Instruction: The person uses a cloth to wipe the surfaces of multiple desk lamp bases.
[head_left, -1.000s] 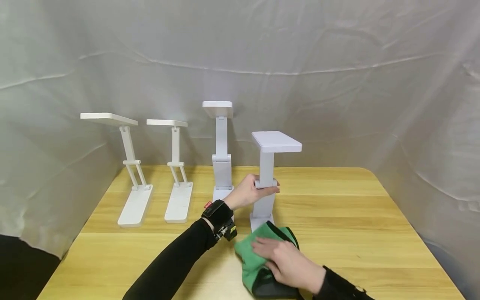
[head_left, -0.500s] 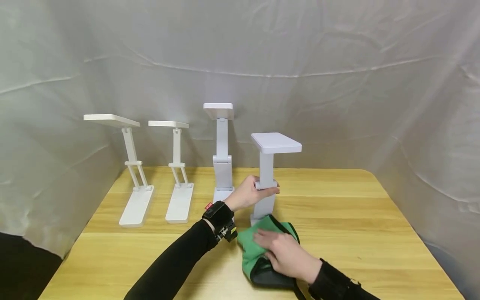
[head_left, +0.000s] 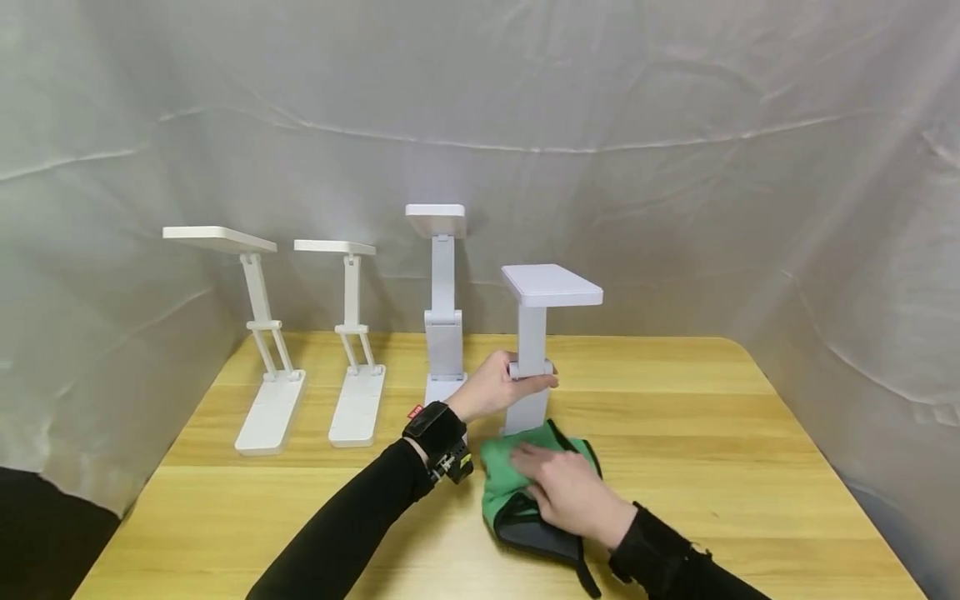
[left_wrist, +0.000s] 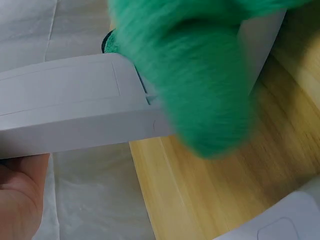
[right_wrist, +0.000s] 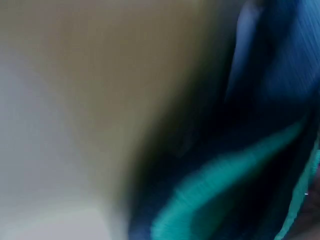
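Observation:
In the head view, my left hand (head_left: 495,387) grips a white folding desk lamp (head_left: 531,342) around its stem at the middle hinge. The lamp stands upright, its flat head (head_left: 552,285) level above the hand. My right hand (head_left: 570,492) holds a bunched green cloth (head_left: 504,479) with black edging and a dark grey underside over the lamp's base, which is hidden. Close up in the left wrist view, the green cloth (left_wrist: 205,95) covers the foot of the lamp's stem (left_wrist: 75,100), blurred by motion. The right wrist view is mostly blur, with the cloth (right_wrist: 200,195) at lower right.
Three more white desk lamps stand unfolded to the left: one at far left (head_left: 258,287), a second (head_left: 352,292) beside it, and a third (head_left: 444,275) just behind my left forearm. A grey curtain (head_left: 480,83) hangs behind the wooden table (head_left: 720,467).
My right hand has moved the green cloth slightly forward, away from me, so it now covers the lamp's base, which showed earlier. My left hand keeps its grip on the stem.

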